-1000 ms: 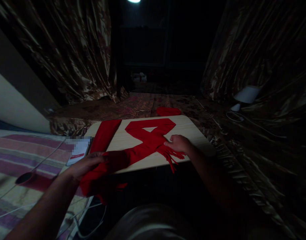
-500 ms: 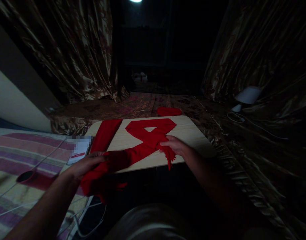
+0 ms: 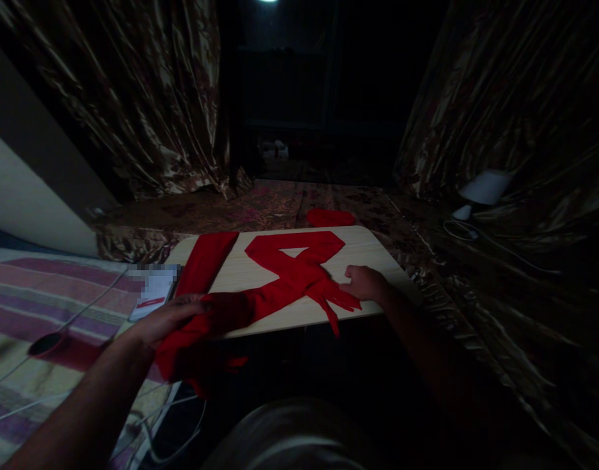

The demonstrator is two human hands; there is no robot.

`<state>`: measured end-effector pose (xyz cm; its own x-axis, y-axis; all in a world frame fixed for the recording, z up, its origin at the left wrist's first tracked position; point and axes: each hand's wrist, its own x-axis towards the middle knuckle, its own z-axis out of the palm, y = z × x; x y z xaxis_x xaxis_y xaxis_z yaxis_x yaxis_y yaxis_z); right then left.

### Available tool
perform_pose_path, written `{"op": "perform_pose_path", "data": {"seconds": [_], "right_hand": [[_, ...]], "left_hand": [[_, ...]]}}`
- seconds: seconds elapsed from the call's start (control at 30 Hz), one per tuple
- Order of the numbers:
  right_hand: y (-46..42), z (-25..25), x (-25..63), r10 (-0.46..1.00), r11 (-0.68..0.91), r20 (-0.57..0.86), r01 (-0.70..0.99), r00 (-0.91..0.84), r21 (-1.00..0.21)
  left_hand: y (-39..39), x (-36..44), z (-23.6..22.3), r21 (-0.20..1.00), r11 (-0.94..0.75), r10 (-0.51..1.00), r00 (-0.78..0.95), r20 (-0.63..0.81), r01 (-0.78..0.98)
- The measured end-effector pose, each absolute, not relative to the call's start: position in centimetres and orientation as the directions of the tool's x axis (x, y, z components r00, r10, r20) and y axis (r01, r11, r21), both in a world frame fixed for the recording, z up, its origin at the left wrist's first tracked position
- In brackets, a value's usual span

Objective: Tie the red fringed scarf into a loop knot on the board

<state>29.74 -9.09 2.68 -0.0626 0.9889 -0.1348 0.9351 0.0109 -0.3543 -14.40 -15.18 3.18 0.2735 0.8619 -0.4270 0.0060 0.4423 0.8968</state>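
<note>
Red scarf [image 3: 299, 277], near end [image 3: 175, 362] in shadow

Two grips show, one left grip [image 3: 175, 316] and one right grip [image 3: 367, 283]. There is one crossed red scarf [image 3: 299, 279] with two fringed ends, one flat red strip of cloth [image 3: 209, 261] and one red bundle [image 3: 330, 218]. I count one worktop [image 3: 378, 256], one striped bed cover [image 3: 40, 281], one red tube [image 3: 77, 349], one lamp [image 3: 486, 187] and two curtains [image 3: 177, 124]. The cables [image 3: 89, 307] are several, too tangled to count exactly.
</note>
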Motion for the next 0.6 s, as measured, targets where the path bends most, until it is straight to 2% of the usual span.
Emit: {"op": "perform_pose_path", "data": {"seconds": [0.03, 0.1, 0.2, 0.3, 0.4, 0.5, 0.6], "right_hand": [[-9.2, 2.7, 29.5, 0.997, 0.055, -0.032, 0.948, -0.069, -0.313], [-9.7, 2.7, 28.5, 0.984, 0.180, 0.055, 0.922, -0.171, -0.342], [-10.7, 2.3, 26.9, 0.924, 0.342, 0.002, 0.825, -0.382, -0.450], [-11.4, 1.5, 25.9, 0.870, 0.376, -0.109, 0.791, -0.481, -0.483], [-11.7, 0.9, 25.7, 0.882, 0.369, -0.149, 0.852, -0.447, -0.371], [-11.8, 1.0, 25.8, 0.918, 0.345, -0.114, 0.907, -0.379, -0.241], [-11.8, 1.4, 25.7, 0.926, 0.332, -0.126, 0.927, -0.356, -0.173]], "left_hand": [[-15.2, -14.3, 3.2, 0.898, 0.441, 0.864, 0.268, -0.427, 0.010], [-15.1, -14.2, 3.2, 0.896, 0.444, 0.861, 0.265, -0.435, 0.028], [-15.0, -14.0, 3.3, 0.900, 0.430, 0.863, 0.264, -0.431, 0.064], [-15.0, -13.9, 3.5, 0.905, 0.417, 0.861, 0.282, -0.422, 0.081], [-15.1, -14.0, 3.6, 0.904, 0.421, 0.862, 0.276, -0.425, 0.079], [-15.3, -14.1, 3.6, 0.902, 0.426, 0.869, 0.249, -0.427, 0.061], [-15.3, -14.1, 3.5, 0.900, 0.434, 0.865, 0.259, -0.430, 0.045]]}}
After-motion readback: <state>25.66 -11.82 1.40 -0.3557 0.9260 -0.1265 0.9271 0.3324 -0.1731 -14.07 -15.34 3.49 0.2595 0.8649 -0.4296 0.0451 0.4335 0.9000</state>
